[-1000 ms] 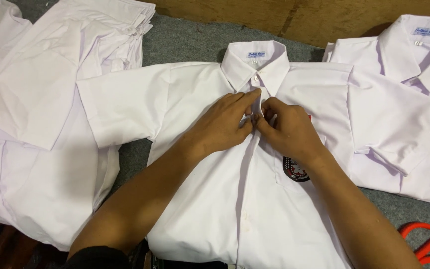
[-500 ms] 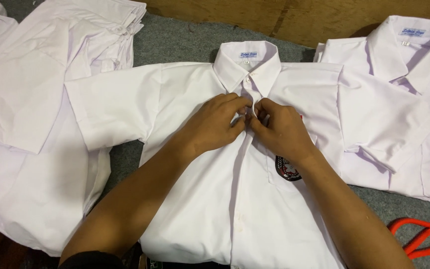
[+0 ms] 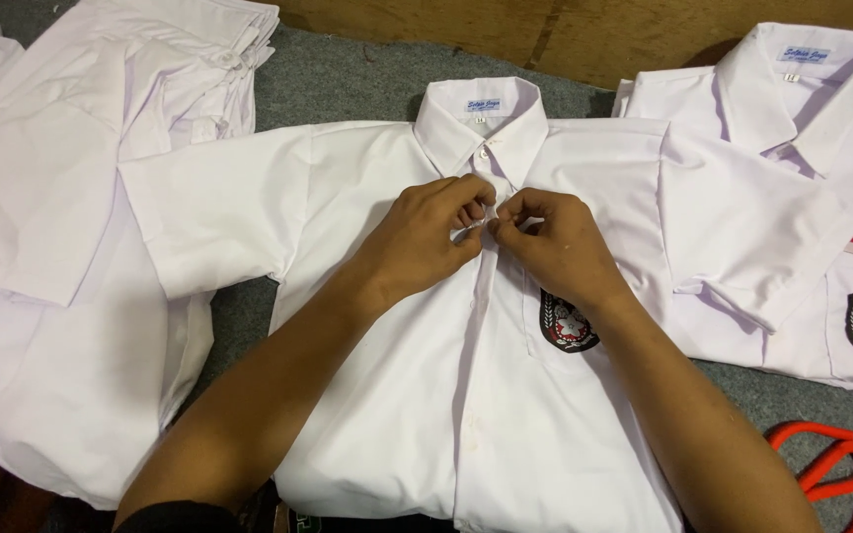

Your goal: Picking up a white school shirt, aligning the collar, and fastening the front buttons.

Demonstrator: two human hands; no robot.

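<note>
White shirt (image 3: 426, 395) flat under both hands, placket pinched btwn fingertips.

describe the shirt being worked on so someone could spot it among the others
On the grey table, it is the middle white shirt, lying flat between a pile and another shirt. Only it has both hands, left hand and right hand, pinching its placket below the collar.

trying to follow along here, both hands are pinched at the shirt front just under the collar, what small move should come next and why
Probably slide both hands down to the next button. The left hand and right hand meet fingertip to fingertip on the placket of the white shirt, just below the collar. Whether that button is through its hole is hidden by the fingers; below them the front lies flat.
</note>
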